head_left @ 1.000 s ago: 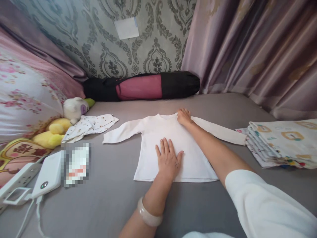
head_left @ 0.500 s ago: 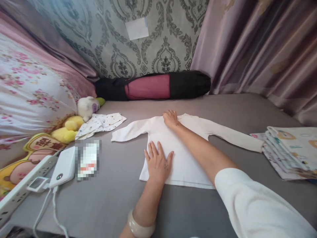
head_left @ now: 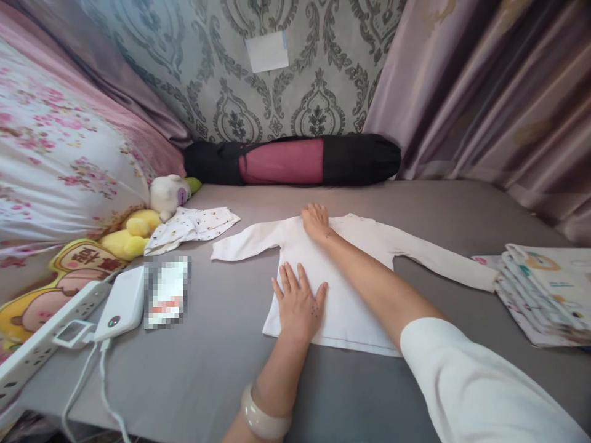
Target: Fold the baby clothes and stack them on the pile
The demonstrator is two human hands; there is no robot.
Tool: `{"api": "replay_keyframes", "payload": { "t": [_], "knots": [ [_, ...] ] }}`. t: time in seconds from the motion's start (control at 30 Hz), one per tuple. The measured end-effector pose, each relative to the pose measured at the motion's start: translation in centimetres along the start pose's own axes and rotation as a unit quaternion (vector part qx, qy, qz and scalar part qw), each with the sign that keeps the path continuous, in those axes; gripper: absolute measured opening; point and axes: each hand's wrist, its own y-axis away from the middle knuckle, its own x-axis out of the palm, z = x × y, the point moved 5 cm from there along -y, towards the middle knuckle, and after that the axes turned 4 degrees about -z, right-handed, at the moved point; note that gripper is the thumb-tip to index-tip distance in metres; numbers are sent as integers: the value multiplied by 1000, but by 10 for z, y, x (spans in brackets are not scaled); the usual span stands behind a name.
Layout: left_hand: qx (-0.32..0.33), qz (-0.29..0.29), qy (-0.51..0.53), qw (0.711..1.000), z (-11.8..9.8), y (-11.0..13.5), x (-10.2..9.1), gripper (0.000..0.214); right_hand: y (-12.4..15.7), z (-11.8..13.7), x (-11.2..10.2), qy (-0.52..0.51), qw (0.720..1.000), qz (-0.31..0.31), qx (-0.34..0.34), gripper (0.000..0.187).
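Note:
A small white long-sleeved shirt (head_left: 355, 271) lies spread flat on the grey bed sheet (head_left: 198, 363), sleeves stretched out to both sides. My left hand (head_left: 298, 303) rests flat on its lower left part, fingers spread and open, a pale bangle on the wrist. My right hand (head_left: 315, 220) reaches across to the shirt's left shoulder by the neckline, fingers lying flat on the cloth. Neither hand holds anything.
A stack of folded patterned cloths (head_left: 545, 289) sits at the right. A spotted baby garment (head_left: 194, 224), plush toys (head_left: 138, 231), a white power bank (head_left: 122, 303) with cable and a power strip (head_left: 41, 344) lie at the left. A black-and-pink bag (head_left: 295, 161) lies along the wall.
My left hand slid from the shirt's middle to its lower left part. My right hand moved from the neckline's right side to its left shoulder. The view shifted.

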Motion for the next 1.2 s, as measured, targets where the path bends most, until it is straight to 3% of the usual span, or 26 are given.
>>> {"api": "replay_keyframes", "payload": {
  "t": [0.2,0.5,0.7,0.87,1.03,1.2],
  "knots": [
    [9,-6,20,1000,1,-1,2,76,-4,27,12,-31,998,59,-4,34],
    [16,-1,10,1000,0,-1,4,74,-4,32,26,-53,997,-20,54,38],
    [15,-9,7,1000,3,-1,6,74,21,27,20,-81,996,-22,18,36],
    [22,-14,8,1000,3,-1,6,75,73,3,11,-121,989,27,-85,52],
    [22,-4,0,1000,3,-1,4,76,121,-44,1,-92,991,85,-55,59],
    [22,28,-7,999,2,0,2,73,159,-78,-20,-72,993,90,-24,56]
  ]
}}
